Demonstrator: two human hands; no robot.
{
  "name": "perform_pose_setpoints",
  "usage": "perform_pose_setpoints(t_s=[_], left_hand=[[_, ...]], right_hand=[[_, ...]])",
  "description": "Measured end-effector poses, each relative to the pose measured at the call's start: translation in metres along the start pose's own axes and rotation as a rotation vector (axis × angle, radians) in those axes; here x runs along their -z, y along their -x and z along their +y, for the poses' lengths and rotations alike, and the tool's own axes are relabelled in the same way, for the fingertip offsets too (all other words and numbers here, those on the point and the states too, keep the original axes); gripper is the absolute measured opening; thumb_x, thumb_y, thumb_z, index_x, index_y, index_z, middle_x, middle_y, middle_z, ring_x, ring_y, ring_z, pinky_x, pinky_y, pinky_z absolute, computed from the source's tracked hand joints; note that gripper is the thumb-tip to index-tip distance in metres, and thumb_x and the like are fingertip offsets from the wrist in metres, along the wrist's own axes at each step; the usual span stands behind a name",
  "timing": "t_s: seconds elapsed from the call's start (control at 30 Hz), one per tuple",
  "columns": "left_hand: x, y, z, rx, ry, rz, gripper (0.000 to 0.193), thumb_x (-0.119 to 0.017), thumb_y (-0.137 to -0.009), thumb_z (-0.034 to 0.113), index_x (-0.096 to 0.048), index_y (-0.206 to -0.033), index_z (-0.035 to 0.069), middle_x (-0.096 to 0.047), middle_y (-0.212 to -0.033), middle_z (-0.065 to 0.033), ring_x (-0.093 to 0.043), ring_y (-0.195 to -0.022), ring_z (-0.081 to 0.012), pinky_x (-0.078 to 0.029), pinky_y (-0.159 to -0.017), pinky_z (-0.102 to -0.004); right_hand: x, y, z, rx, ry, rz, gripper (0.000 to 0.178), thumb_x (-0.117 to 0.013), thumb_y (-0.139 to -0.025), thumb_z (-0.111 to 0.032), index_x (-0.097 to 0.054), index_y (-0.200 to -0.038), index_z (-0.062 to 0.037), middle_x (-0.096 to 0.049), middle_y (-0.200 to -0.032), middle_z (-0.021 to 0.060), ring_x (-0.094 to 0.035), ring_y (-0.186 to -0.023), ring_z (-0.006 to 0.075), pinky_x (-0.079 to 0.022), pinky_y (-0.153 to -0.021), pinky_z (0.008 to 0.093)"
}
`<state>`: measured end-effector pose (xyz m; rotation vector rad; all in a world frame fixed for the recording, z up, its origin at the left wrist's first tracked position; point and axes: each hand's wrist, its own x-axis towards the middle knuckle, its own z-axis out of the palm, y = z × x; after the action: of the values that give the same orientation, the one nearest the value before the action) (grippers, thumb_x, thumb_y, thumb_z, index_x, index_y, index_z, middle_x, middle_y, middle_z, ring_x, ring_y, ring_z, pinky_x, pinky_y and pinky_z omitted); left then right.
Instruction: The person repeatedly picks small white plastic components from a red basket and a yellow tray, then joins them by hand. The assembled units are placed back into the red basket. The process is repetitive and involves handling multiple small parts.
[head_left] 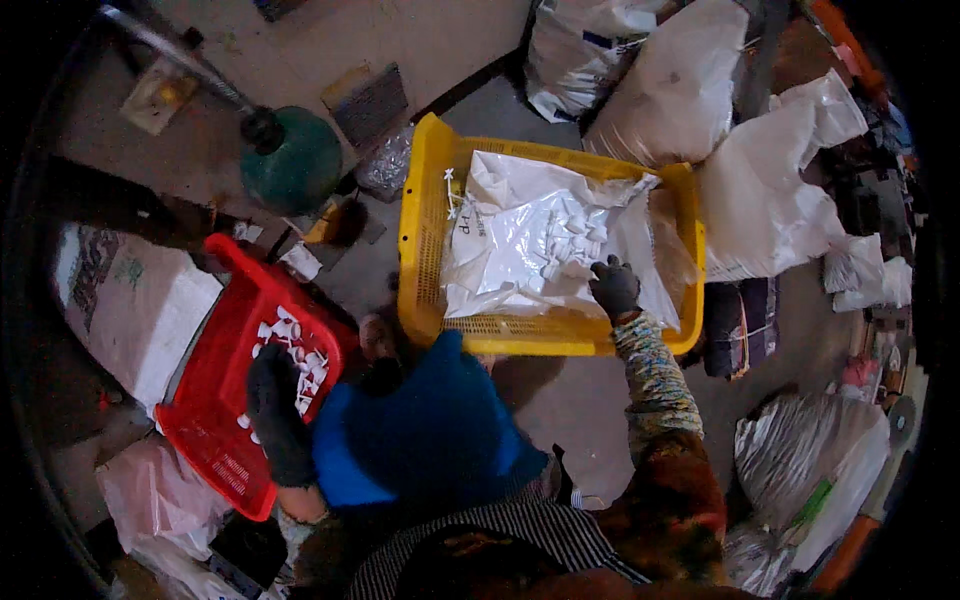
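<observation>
My left hand [279, 415], in a dark glove, reaches into a red plastic basket [222, 460] at the left. Its fingers look stretched out beside several small white plastic pieces [313, 372]; whether anything lies under the palm is hidden. My right hand [615, 287], in a grey glove below a patterned sleeve cover, is over the right part of a yellow plastic basket [545, 340]. The fingers there are slightly apart, with nothing visible in them. A white plastic bag [500, 275] lines the yellow basket. More small white pieces [572, 240] lie on that bag, just beyond my right fingertips.
Large white sacks [770, 190] stand behind and right of the yellow basket. A white sack [135, 300] is left of the red basket. Farther back is a green rounded base [290, 160] with a metal pole. A clear plastic bag [815, 450] sits at the right.
</observation>
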<state>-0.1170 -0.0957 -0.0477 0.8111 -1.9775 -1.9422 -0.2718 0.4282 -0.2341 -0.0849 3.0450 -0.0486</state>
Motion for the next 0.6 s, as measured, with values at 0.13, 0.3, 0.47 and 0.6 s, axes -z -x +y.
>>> perform_pose_setpoints(t_s=[0.13, 0.3, 0.47, 0.6], left_hand=[[-0.028, -0.011, 0.027, -0.061, -0.499, -0.101, 0.030, -0.046, -0.100, 0.018, -0.058, -0.122, 0.002, -0.057, -0.119, -0.0103, -0.058, -0.107, -0.0221, -0.050, -0.092, -0.0339], [-0.033, -0.014, 0.039, -0.148, -1.113, -0.269, 0.027, -0.045, -0.097, 0.013, -0.058, -0.116, 0.000, -0.057, -0.111, -0.0125, -0.058, -0.106, -0.0241, -0.052, -0.088, -0.0359], [-0.028, -0.019, 0.017, 0.141, -0.601, -0.122, 0.032, -0.045, -0.100, 0.027, -0.059, -0.116, 0.003, -0.059, -0.114, -0.0102, -0.058, -0.104, -0.0222, -0.048, -0.090, -0.0354], [-0.038, -0.023, 0.017, 0.208, -0.476, -0.104, 0.039, -0.045, -0.100, 0.038, -0.061, -0.114, 0.005, -0.060, -0.114, -0.0086, -0.057, -0.103, -0.0206, -0.046, -0.091, -0.0348]], right_hand=[[-0.097, -0.063, 0.006, 0.102, -0.325, 0.211, 0.024, -0.063, -0.080, -0.012, -0.065, -0.104, -0.0082, -0.064, -0.097, 0.0171, -0.062, -0.088, 0.0367, -0.051, -0.075, 0.0474], [-0.119, -0.136, -0.030, 0.273, -0.105, 0.192, 0.034, -0.066, -0.078, -0.014, -0.062, -0.111, -0.0073, -0.058, -0.118, 0.0183, -0.055, -0.110, 0.0381, -0.048, -0.091, 0.0462], [-0.102, -0.157, -0.033, 0.337, 0.133, 0.183, 0.028, -0.069, -0.077, -0.026, -0.068, -0.098, -0.0075, -0.061, -0.113, 0.0158, -0.057, -0.108, 0.0357, -0.039, -0.099, 0.0507], [-0.120, -0.144, 0.003, 0.376, 0.135, -0.153, 0.020, -0.067, -0.077, -0.029, -0.070, -0.080, -0.0092, -0.066, -0.088, 0.0119, -0.059, -0.087, 0.0321, -0.046, -0.082, 0.0462]])
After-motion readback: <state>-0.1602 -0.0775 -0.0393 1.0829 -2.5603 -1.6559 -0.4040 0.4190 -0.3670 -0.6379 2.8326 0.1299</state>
